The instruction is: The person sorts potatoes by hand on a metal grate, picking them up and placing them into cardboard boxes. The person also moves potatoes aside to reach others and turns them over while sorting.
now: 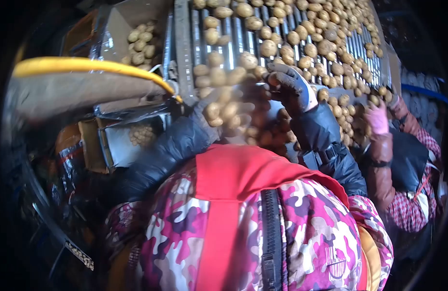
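Many potatoes [268, 48] lie on a metal roller conveyor [231, 52] that runs away from me. At the conveyor's near edge my left hand [203, 109] is blurred, with its fingers hidden beside several smeared potatoes [226, 110]. To the right, my right hand [289, 87], in a dirty grey glove, reaches over the same edge with its fingers curled. Whether anything is between those fingers cannot be made out. Below and between my hands, more potatoes [270, 131] sit in shadow.
A yellow tube [93, 64] crosses the left side. Behind it stands a cardboard box [122, 22] with potatoes; a lower box [129, 157] holds small ones. At the right, a co-worker's pink-gloved hand [377, 118] is near the conveyor edge.
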{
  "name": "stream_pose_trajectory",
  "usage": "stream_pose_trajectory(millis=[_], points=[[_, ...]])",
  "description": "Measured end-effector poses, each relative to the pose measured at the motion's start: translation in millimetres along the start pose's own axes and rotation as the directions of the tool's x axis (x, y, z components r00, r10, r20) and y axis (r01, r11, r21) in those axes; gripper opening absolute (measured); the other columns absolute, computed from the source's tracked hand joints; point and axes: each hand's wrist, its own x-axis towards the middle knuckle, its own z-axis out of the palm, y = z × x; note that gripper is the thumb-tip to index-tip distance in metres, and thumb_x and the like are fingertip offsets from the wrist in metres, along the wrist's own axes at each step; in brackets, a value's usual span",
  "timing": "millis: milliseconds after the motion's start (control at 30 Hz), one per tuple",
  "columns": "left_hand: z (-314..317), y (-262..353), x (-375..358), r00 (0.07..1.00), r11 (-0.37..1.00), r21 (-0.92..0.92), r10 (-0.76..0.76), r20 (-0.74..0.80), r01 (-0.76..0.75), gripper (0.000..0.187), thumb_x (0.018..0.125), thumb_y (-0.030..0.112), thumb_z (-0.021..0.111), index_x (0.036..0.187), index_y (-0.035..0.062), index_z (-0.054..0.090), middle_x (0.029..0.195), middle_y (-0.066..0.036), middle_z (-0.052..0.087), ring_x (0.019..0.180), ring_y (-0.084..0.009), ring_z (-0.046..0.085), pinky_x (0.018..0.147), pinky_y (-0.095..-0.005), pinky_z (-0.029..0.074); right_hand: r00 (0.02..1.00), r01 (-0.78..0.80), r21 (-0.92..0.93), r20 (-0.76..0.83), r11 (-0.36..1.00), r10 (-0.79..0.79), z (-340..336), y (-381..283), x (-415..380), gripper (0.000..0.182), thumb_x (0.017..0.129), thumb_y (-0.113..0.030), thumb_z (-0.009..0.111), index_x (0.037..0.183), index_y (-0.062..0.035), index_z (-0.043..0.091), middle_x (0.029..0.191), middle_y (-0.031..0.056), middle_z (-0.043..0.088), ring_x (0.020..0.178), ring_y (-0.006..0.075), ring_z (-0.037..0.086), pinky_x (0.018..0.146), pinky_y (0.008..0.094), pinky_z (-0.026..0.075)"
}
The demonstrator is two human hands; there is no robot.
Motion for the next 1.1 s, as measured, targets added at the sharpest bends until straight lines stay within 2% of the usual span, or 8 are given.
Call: stream_pose_trajectory(millis=[167, 233, 400, 533, 633, 700, 833, 1100], points=[[-38.0, 21.6, -69.8, 0.947, 0.986, -0.058, 0.169, 0.272, -0.159, 0.024, 0.097, 0.037, 0.073, 0.11, 0.0195, 0.065, 0.11, -0.01, 0.067, 0.09, -0.0303, 0.063, 0.076, -0.0438, 0.058, 0.993, -0.078, 0.033, -0.085, 0.996, 0.081, 34.2, 28.1, 10.9, 0.041, 0.099, -0.032, 0.067, 0.133, -0.0096, 0.066, 0.103, 0.0011, 0.066, 0.094, 0.0191, 0.066, 0.084, 0.039, 0.057], [-3.0, 14.4, -124.2, 0.865, 0.924, 0.338, 0.311, -0.393, -0.179, 0.023, 0.099, 0.04, 0.066, 0.112, 0.0205, 0.062, 0.122, -0.012, 0.066, 0.09, -0.028, 0.061, 0.073, -0.0396, 0.058, 0.988, -0.128, 0.047, -0.078, 0.991, 0.132, 38.1, 33.8, 11.6, 0.042, 0.098, -0.034, 0.068, 0.132, -0.0092, 0.067, 0.106, 0.003, 0.069, 0.098, 0.0202, 0.067, 0.084, 0.0389, 0.057], [-83.4, 29.3, -174.9, 0.764, 0.949, 0.044, 0.278, -0.583, -0.312, 0.033, 0.105, 0.047, 0.05, 0.117, 0.0194, 0.065, 0.128, -0.013, 0.065, 0.093, -0.0267, 0.06, 0.076, -0.041, 0.051, 0.971, -0.196, 0.218, -0.091, 0.956, 0.22, 31.4, 12.0, 31.2, 0.036, 0.099, -0.035, 0.066, 0.122, -0.0072, 0.068, 0.106, 0.0061, 0.071, 0.094, 0.0226, 0.069, 0.08, 0.0364, 0.056], [-248.7, 17.6, -201.5, 0.958, 0.914, -0.289, 0.281, -0.05, -0.283, 0.039, 0.104, 0.046, 0.054, 0.132, 0.02, 0.063, 0.133, -0.011, 0.063, 0.101, -0.0317, 0.062, 0.089, -0.0498, 0.051, 0.986, 0.16, -0.435, 0.112, 0.886, -0.123, -4.0, 5.6, 92.5, 0.032, 0.097, -0.036, 0.071, 0.109, -0.0062, 0.071, 0.086, 0.0012, 0.067, 0.071, 0.0139, 0.062, 0.061, 0.0278, 0.048], [-152.7, 5.8, -188.9, 0.259, 0.813, 0.555, 0.506, -0.823, 0.175, 0.052, 0.104, 0.048, 0.054, 0.147, 0.0185, 0.054, 0.135, -0.011, 0.063, 0.112, -0.0325, 0.064, 0.098, -0.0506, 0.05, 0.97, 0.1, -0.641, -0.107, 0.761, -0.217, 13.1, -16.8, 144.9, 0.027, 0.097, -0.027, 0.072, 0.111, -0.004, 0.073, 0.083, 0.003, 0.068, 0.067, 0.0121, 0.062, 0.056, 0.0267, 0.047], [-206.0, -1.4, -202.4, 0.525, 0.39, 0.901, 0.736, -0.428, 0.189, 0.06, 0.104, 0.046, 0.056, 0.153, 0.0122, 0.048, 0.133, -0.014, 0.064, 0.119, -0.0316, 0.064, 0.099, -0.044, 0.052, 0.943, 0.167, -0.849, -0.011, 0.501, -0.333, 42.4, -35.9, 162.2, 0.031, 0.098, -0.027, 0.066, 0.123, -0.0083, 0.071, 0.109, 0.0146, 0.072, 0.094, 0.0286, 0.07, 0.082, 0.0368, 0.055], [-114.3, -13.4, -165.1, 0.448, 0.739, 0.67, 0.622, -0.642, -0.066, 0.047, 0.105, 0.034, 0.063, 0.141, 0.0044, 0.059, 0.132, -0.014, 0.065, 0.116, -0.0263, 0.066, 0.1, -0.0414, 0.052, 0.867, 0.185, -0.981, 0.19, -0.055, -0.46, 81.7, -44.2, 220.9, 0.033, 0.095, -0.016, 0.062, 0.126, -0.0049, 0.066, 0.108, 0.019, 0.074, 0.109, 0.036, 0.071, 0.093, 0.0434, 0.056], [-21.4, 3.9, -120.6, 0.836, 0.82, 0.55, 0.408, -0.368, -0.157, 0.05, 0.11, 0.034, 0.053, 0.151, 0.0047, 0.049, 0.135, -0.016, 0.065, 0.105, -0.0227, 0.069, 0.092, -0.0374, 0.059, 0.807, 0.338, -0.941, 0.275, 0.027, -0.522, 78.7, -31.0, 206.7, 0.035, 0.095, -0.03, 0.069, 0.116, -0.0012, 0.068, 0.103, 0.022, 0.072, 0.1, 0.0377, 0.072, 0.086, 0.0479, 0.057]])
